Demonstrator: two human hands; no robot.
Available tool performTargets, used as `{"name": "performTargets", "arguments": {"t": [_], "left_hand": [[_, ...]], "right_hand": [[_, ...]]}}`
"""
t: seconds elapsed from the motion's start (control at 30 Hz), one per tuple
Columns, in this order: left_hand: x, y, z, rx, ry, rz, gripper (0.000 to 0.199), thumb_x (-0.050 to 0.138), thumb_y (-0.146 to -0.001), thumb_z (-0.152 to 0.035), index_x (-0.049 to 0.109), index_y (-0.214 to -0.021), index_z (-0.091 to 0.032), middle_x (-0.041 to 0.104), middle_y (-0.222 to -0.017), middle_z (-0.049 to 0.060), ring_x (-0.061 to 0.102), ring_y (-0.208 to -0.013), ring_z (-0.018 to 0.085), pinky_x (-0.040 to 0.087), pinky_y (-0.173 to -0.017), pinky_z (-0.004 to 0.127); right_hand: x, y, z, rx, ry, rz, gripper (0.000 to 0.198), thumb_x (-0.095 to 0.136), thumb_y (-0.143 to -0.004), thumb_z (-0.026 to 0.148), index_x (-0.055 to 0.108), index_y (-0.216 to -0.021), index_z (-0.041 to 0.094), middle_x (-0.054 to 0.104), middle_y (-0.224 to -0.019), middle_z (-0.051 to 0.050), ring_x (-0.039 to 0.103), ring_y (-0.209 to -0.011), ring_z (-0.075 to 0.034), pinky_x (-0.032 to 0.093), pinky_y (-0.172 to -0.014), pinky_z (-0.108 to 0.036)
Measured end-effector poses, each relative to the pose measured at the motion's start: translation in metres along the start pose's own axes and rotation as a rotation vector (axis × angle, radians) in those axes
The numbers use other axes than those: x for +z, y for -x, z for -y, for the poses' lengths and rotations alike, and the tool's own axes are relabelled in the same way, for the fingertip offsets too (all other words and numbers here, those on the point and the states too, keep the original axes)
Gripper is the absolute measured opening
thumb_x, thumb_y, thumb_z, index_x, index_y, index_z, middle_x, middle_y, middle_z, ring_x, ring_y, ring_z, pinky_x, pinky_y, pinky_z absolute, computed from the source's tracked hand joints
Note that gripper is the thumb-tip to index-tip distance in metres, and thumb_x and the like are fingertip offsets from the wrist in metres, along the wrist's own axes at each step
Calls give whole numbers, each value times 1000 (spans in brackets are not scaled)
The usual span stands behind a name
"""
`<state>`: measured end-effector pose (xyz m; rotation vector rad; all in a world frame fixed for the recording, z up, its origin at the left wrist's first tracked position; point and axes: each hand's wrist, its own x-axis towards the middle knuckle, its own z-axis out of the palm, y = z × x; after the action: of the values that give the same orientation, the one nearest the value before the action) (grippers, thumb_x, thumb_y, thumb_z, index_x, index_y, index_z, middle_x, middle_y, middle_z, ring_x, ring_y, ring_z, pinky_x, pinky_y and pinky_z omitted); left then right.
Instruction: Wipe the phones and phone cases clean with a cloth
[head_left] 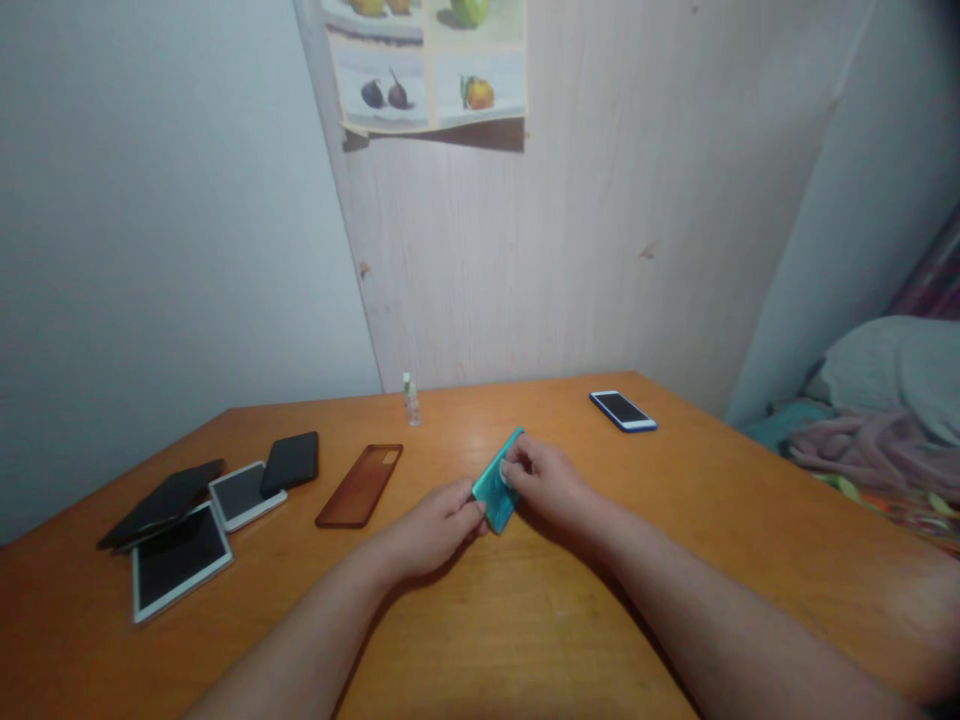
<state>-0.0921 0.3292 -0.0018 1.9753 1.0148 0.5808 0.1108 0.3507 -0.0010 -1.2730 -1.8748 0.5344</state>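
Okay, you've got the teal smartphone [495, 502] near the middle of the frame, just below center, tilted, its shiny teal face toward you. Left grip [450, 518] is closed on its lower left end, thumb across the face. Right grip [541, 478] is at the upper right side, fingers bent in and touching the face. A small pale spot shows at those fingertips; too small to identify, and I can't tell whether that grip is pinching it, clamping the phone edge or only pressing.

Both your forearms come in from the bottom of the frame, over the orange-brown desk [487, 630]. Nearest to your left grip: a translucent brown phone case [358, 490], lying flat left of center, cutout at its upper right corner. Small clear bottle [412, 402] with a white cap stands upright above it, by the desk's far edge.

Left side of frame, you have a cluster: white-framed tablet [182, 562] lowest, dark folio cover [161, 508] overlapping its top, smaller white-framed device [244, 496] just right of that, flat black device [291, 462] over its upper right corner.

Right of center, well apart from your hands: white-fronted smartphone [622, 411], blue edge, dark screen up.
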Motion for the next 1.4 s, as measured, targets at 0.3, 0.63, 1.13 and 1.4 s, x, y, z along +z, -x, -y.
{"name": "performTargets", "arguments": {"t": [0.3, 0.63, 1.13, 1.4], "left_hand": [[1, -1, -3, 8, 38, -32, 21, 44, -92, -32, 59, -85, -19, 60, -81, 2, 52, -75, 15, 41, -67, 25], [1, -1, -6, -21, 28, -97, 38, 37, -96, -41, 62, -80, -18, 64, -74, 2, 54, -68, 15, 42, -64, 25], [1, 0, -7, -4, -36, -108, 40, 35, -96, -39, 61, -74, -18, 61, -71, 1, 54, -68, 15, 41, -63, 25], [1, 3, -16, -47, -91, -100, 44, 31, -98, -45, 60, -78, -18, 62, -74, 2, 55, -69, 16, 42, -64, 26]], "right_hand": [[6, 12, 10, -63, -104, 178, 9, 58, -80, 15, 54, -73, 20, 59, -69, 3, 51, -64, -12, 34, -56, -22], [1, 16, 12, -99, -17, 280, 10, 58, -78, 15, 55, -71, 20, 58, -64, 4, 48, -59, -11, 31, -53, -22], [-1, 16, 14, -34, -124, 292, 7, 56, -81, 16, 57, -75, 20, 64, -68, 2, 54, -61, -11, 35, -53, -21], [-11, 6, -3, -10, -13, 390, 11, 61, -74, 12, 54, -69, 19, 56, -63, 4, 47, -58, -10, 31, -52, -21]]}}
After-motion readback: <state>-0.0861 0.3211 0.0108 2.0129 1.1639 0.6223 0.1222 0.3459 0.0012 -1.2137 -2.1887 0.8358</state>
